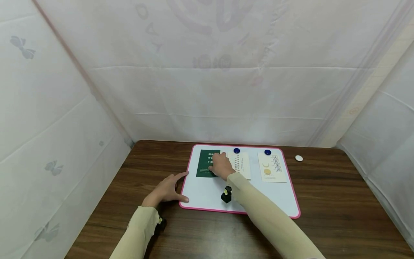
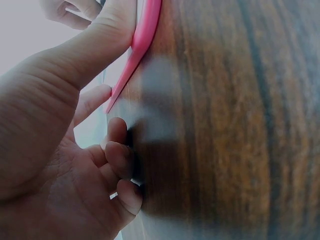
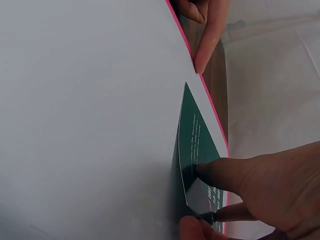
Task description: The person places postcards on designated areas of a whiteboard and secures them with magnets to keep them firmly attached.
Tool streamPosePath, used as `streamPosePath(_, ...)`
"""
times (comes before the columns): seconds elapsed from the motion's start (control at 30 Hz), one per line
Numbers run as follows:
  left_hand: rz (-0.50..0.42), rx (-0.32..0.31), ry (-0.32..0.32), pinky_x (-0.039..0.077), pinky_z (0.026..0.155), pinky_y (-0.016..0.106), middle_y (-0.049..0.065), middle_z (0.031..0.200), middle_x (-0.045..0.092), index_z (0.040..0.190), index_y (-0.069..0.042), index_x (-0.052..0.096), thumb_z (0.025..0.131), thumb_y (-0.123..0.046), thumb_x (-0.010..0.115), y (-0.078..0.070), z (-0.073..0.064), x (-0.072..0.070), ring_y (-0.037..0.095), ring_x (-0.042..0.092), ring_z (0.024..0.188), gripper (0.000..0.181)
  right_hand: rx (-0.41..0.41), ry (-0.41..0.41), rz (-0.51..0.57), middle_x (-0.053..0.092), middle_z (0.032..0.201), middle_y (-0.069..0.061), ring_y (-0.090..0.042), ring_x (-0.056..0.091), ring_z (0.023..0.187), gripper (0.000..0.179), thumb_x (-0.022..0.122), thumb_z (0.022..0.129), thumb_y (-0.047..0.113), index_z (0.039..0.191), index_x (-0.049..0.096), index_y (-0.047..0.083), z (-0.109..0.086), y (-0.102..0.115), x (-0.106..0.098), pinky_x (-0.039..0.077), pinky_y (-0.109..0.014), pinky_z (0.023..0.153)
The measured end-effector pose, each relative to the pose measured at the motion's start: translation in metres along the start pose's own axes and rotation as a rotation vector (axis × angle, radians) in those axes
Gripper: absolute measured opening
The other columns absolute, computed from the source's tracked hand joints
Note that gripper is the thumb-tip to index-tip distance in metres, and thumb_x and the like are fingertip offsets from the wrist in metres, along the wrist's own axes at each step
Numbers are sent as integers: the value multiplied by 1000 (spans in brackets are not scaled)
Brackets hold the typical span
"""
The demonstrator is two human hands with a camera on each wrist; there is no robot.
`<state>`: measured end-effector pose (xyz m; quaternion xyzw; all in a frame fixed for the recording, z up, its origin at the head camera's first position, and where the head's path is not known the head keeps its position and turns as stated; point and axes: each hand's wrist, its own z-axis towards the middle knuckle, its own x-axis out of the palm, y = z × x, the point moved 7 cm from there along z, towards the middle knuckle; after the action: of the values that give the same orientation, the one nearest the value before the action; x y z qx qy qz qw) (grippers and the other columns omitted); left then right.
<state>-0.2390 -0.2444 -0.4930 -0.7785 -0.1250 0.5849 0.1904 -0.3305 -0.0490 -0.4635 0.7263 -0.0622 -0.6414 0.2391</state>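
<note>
A whiteboard [image 1: 210,196] with a pink rim lies on the table. My left hand [image 1: 166,189] is at its left side; the thumb [image 2: 107,35] and index finger touch the rim, spread apart, while the other fingers rest loosely bent on the tabletop. Over the upper left of the board, my right hand [image 1: 223,166] touches a dark green card [image 1: 203,169] with white lettering. Its thumb [image 3: 220,172] presses on the card's face and two fingertips rest close by. One long edge of the green card [image 3: 187,130] bows up from the board. The hand partly hides the card.
Beside the green card are a cream card [image 1: 244,167] with a blue magnet [image 1: 237,150] and a moon-and-sun card [image 1: 275,174] with another blue magnet [image 1: 267,152]. A white round piece [image 1: 299,158] lies right of the board. Pale fabric walls [image 1: 207,93] surround the table [image 1: 336,201].
</note>
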Motion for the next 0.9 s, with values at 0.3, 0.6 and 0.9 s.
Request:
streamPosePath(0.3,7,6,-5,45,94,59,15,129,52,147,-33,38,55,-60,85,1,0,0,29,53,109,106,1,-8,-19,55,98,-17,-21,56,70,37,72,87,24,110,66,-3,0,1,1,53,-35,63)
streamPosePath(0.6,12,11,-7,42,96,60,17,136,50,147,-34,37,56,-61,84,2,2,1,33,51,117,106,-16,-20,-24,56,97,-17,-21,56,68,37,72,86,25,110,66,-4,-2,2,-1,53,-35,61)
streamPosePath(0.9,4,5,-3,41,97,62,18,138,48,147,-33,38,56,-61,84,2,2,2,35,50,120,106,-23,-4,7,53,97,-16,-21,56,69,33,73,86,24,106,66,-1,-2,0,1,52,-34,61)
